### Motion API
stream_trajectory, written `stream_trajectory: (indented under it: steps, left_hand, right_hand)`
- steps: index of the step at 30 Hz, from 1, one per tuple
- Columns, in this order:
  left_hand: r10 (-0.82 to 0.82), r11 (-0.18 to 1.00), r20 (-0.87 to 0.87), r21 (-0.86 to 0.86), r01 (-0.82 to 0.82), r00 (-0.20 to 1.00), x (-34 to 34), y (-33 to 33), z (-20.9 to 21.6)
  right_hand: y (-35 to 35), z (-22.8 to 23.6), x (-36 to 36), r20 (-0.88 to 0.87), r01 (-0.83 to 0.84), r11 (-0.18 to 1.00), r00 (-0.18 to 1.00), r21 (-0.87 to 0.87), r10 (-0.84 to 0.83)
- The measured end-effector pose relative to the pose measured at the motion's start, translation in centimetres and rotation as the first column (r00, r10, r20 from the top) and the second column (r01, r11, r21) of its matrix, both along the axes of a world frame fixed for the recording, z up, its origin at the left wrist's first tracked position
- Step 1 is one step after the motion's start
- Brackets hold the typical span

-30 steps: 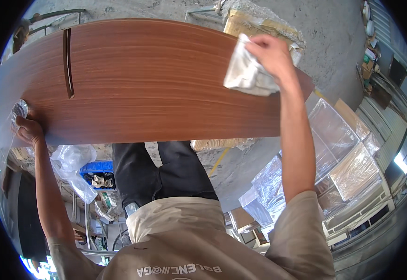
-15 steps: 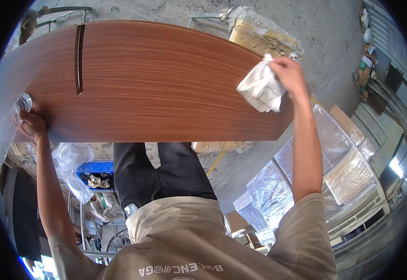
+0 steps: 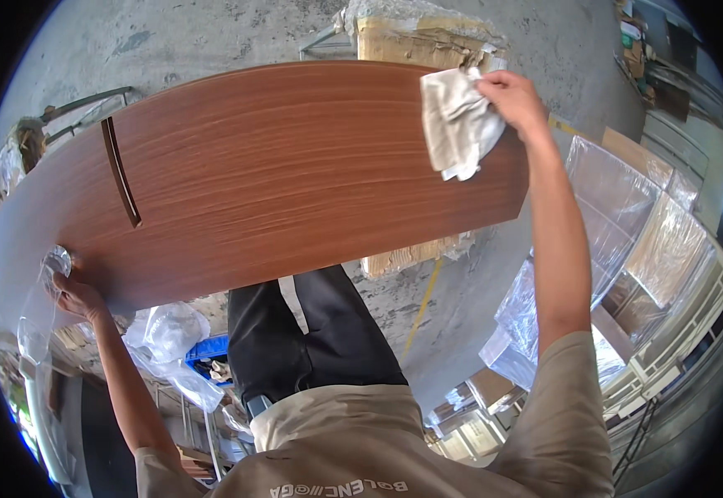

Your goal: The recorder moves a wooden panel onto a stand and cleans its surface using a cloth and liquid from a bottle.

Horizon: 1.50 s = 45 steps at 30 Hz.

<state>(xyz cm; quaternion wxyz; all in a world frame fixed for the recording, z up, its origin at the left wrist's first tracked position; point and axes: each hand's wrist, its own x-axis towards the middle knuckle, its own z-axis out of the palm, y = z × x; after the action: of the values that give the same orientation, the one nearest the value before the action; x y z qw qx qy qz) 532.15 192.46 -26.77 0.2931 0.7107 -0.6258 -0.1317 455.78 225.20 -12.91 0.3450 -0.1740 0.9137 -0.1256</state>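
A long brown wood-grain panel (image 3: 295,174) with one curved edge and a dark slot (image 3: 121,170) near its left end lies in front of me. My right hand (image 3: 515,104) pinches a crumpled white cloth (image 3: 459,124) over the panel's right end, the cloth hanging down from my fingers. At the left end, my left hand (image 3: 77,295) is closed on shiny clear plastic film (image 3: 59,261), which bunches above the fingers and trails down past the panel's near edge. Part of the left fingers is hidden by the film.
Beneath the panel, stacked cardboard (image 3: 415,46) shows at its far and near sides. Under the left end are a plastic bag (image 3: 166,332) and a blue crate (image 3: 209,353) with items in it. Film-wrapped furniture (image 3: 602,224) stands to the right on the concrete floor.
The view has turned, so the panel now slants with its left end lower. My right hand and the cloth have moved slightly toward the far edge; my left hand keeps the film.
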Motion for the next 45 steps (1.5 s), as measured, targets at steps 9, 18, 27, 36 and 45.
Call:
stream_trajectory:
  steps: [9, 18, 27, 36, 45]
  left_hand:
    - [-0.392, 0.920, -0.282, -0.137, 0.367, 0.876, -7.7, 3.9, 4.3]
    - [-0.482, 0.748, -0.580, 0.119, 0.653, 0.657, -37.7, 22.0, 10.6]
    - [-0.472, 0.881, -0.145, -0.097, 0.462, 0.870, -49.5, 28.8, 6.9]
    - [-0.452, 0.889, 0.030, -0.071, 0.453, 0.892, -49.2, 28.8, 5.9]
    - [-0.453, 0.882, 0.126, -0.081, 0.465, 0.882, -50.5, 29.1, 7.3]
  right_hand:
    - [1.2, -0.4, -0.9, -0.039, -0.030, 1.000, 0.999, 0.007, 0.031]
    - [-2.8, -0.3, 3.2, 0.077, -0.159, 0.985, 0.983, -0.067, 0.164]
    - [-6.4, -2.9, 6.3, -0.054, -0.320, 0.925, 0.947, -0.205, 0.316]
    - [7.5, 0.1, -10.2, 0.048, -0.213, 0.976, 0.975, -0.053, 0.216]
    - [-0.9, -1.9, -0.6, 0.063, -0.368, 0.876, 0.912, -0.311, 0.405]
